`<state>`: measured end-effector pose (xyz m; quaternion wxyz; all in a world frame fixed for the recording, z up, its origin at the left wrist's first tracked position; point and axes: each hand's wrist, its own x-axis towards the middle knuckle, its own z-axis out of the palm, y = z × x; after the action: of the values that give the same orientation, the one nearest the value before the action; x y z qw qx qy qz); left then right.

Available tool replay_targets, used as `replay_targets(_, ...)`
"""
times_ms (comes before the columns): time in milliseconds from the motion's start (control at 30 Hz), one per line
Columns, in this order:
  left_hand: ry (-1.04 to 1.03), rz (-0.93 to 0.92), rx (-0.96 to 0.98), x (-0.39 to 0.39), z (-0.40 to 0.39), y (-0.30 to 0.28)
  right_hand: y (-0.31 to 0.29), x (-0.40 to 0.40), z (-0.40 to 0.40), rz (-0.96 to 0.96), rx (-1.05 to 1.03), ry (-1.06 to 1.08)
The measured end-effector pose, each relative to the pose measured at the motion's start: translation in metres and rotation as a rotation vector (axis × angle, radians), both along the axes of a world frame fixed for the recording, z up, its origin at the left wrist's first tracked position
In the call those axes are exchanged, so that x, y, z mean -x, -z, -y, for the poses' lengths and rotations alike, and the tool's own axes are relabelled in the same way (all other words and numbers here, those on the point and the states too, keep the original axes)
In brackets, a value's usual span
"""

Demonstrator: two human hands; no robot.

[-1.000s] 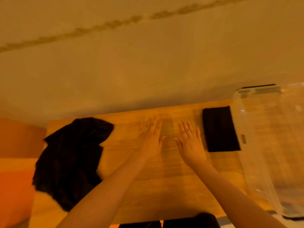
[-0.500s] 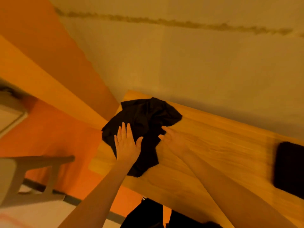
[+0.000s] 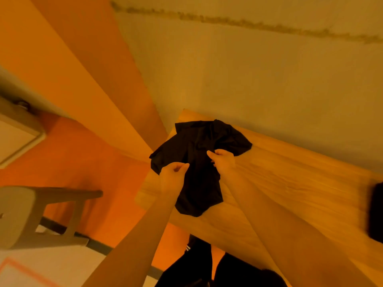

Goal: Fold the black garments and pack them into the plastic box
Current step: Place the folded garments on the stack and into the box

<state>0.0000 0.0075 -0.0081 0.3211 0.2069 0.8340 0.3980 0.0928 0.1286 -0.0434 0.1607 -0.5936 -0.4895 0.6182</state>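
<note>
Head view: left hand (image 3: pixel 173 175) and right hand (image 3: pixel 222 161), fingers curled, gripping crumpled black garment (image 3: pixel 199 162) on desk (image 3: pixel 290 183).

Crumpled black garment (image 3: pixel 199 162) of thin matt cloth with soft creases, wooden table (image 3: pixel 290 183) with visible grain and a slight smooth sheen, second dark matt cloth piece (image 3: pixel 376 212) at the right edge, blurred

Black garment (image 3: pixel 199 162), light wood-grain table (image 3: pixel 290 193), orange wall (image 3: pixel 72 158), grey stool (image 3: pixel 24 214).
</note>
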Motion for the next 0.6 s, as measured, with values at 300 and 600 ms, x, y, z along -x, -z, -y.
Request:
replay_targets(300,0.742,-0.021,-0.29,0.034,-0.086,-0.13,-0.166,-0.027,-0.032,-0.304,-0.295,-0.39)
replay_targets(600,0.925,0.2,-0.504,0.003,-0.13,-0.272,-0.337,-0.094,-0.06,-0.107,-0.541,-0.556)
